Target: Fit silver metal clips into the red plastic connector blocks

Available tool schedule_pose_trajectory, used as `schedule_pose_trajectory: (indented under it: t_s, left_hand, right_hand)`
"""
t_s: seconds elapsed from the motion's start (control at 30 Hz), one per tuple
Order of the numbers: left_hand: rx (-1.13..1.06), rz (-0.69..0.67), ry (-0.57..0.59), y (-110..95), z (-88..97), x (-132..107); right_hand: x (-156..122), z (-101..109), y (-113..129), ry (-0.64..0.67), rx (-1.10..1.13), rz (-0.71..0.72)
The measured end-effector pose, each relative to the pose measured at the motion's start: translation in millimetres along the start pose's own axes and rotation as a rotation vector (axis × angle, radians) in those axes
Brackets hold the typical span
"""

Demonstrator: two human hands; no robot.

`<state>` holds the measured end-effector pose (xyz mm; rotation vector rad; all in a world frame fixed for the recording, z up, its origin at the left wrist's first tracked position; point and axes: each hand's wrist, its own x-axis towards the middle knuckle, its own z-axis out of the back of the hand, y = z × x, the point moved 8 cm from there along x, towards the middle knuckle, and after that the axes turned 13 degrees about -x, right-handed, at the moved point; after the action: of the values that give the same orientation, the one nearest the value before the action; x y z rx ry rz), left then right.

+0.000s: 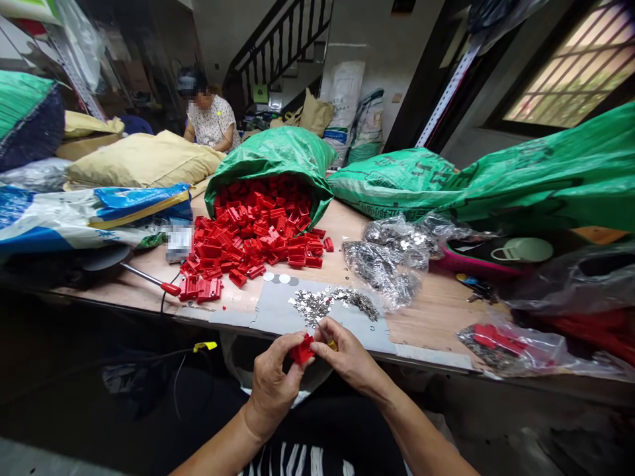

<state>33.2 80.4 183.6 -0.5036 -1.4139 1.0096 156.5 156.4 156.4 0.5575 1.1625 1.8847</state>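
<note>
My left hand (278, 370) pinches a small red plastic part (301, 350) between thumb and fingers, just in front of the table edge. Closed against its right side is my right hand (344, 354), thumb and fingertips at the part. A small tool with a yellow handle (333, 344) shows inside the right hand; most of it is hidden by the fingers. Just beyond both hands, a loose pile of small silvery metal pieces (310, 305) lies on a grey sheet (272, 317). Many similar red parts (253, 231) spill from a green sack (282, 149) onto the table.
Clear bags of metal pieces (381, 271) lie right of the pile. Farther right are a pink-rimmed tray (476, 266) with a pale cup (526, 250) and more bags. A red-tipped lever (149, 277) juts out at left. Another person (211, 122) sits behind the sacks.
</note>
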Motion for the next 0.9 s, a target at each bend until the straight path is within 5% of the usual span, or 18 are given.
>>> schedule_pose_trajectory:
  t_s: [0.2, 0.4, 0.67, 0.8, 0.9]
  left_hand:
    - [0.015, -0.026, 0.020, 1.3, -3.8, -3.3]
    - [-0.089, 0.107, 0.072, 8.3, -2.8, -8.5]
    - [-0.390, 0.243, 0.108, 21.6, -2.1, -15.3]
    - [-0.602, 0.353, 0.026, 34.5, 0.8, -15.4]
    - [-0.654, 0.413, -0.114, 43.0, 9.3, -13.1]
  right_hand:
    - [0.5, -8.4, -9.0, 0.031, 0.087, -0.004]
    - [-12.3, -30.8, -19.9, 0.259, 0.364, -0.105]
    - [-23.2, -35.7, -13.6, 0.263, 0.559, -0.109]
    - [-20.7, -41.1, -16.6, 0.289, 0.588, -0.127]
    - [-4.1, -33.0, -12.4, 0.274, 0.391, -0.092]
